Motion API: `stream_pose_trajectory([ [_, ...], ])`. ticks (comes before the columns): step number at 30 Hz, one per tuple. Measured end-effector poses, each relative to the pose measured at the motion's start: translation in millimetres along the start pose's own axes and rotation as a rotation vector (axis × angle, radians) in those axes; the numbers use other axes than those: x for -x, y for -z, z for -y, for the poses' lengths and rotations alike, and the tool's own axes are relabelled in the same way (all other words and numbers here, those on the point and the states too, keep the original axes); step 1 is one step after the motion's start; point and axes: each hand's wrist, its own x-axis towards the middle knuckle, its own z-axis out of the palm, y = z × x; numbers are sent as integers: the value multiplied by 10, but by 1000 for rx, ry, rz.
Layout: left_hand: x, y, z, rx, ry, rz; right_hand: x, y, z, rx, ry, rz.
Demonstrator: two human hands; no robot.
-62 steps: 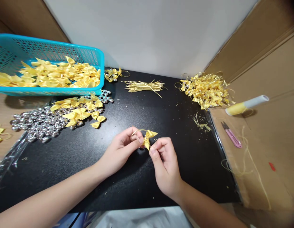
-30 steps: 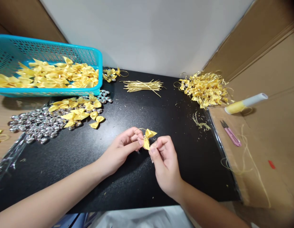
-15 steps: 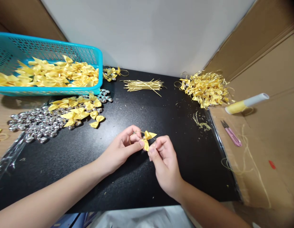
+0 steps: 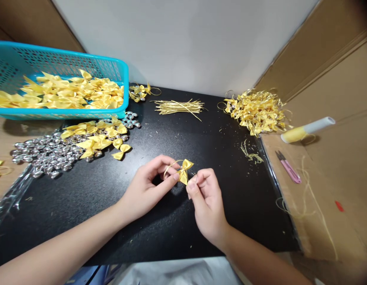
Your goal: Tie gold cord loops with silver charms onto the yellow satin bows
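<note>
Over the black table top (image 4: 177,134), both my hands pinch one small yellow ribbon bow (image 4: 185,169) with a thin gold cord loop on it. My left hand (image 4: 148,188) grips the bow's left side with thumb and fingertips closed. My right hand (image 4: 205,204) is closed on the cord ends at the bow's right side. A small silver piece seems to sit at the bow's knot, mostly hidden by my fingers.
A blue basket (image 4: 67,114) of yellow bows stands at the back left. Loose bows (image 4: 97,138) and silver heart beads (image 4: 44,156) lie below it. Cut gold cords (image 4: 179,107) lie at the back, finished bows (image 4: 257,111) at the back right. Pink snips (image 4: 288,167) and a thread spool (image 4: 306,130) rest on cardboard.
My hands stay in place and keep working the cord on the bow. The left fingers have spread a little and the gold loop now arches above them.
</note>
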Motion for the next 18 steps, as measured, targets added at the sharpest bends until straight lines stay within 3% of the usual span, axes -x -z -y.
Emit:
stream_pose_trajectory([
  [6,-8,-3,-46,-34,26,-43,8,14,-25,35,12,21],
  [13,-55,-13,10,262,192,-7,14,26,-46,106,37,4],
  [18,-44,-11,44,348,217,18,26,27,-58,103,39,-1],
])
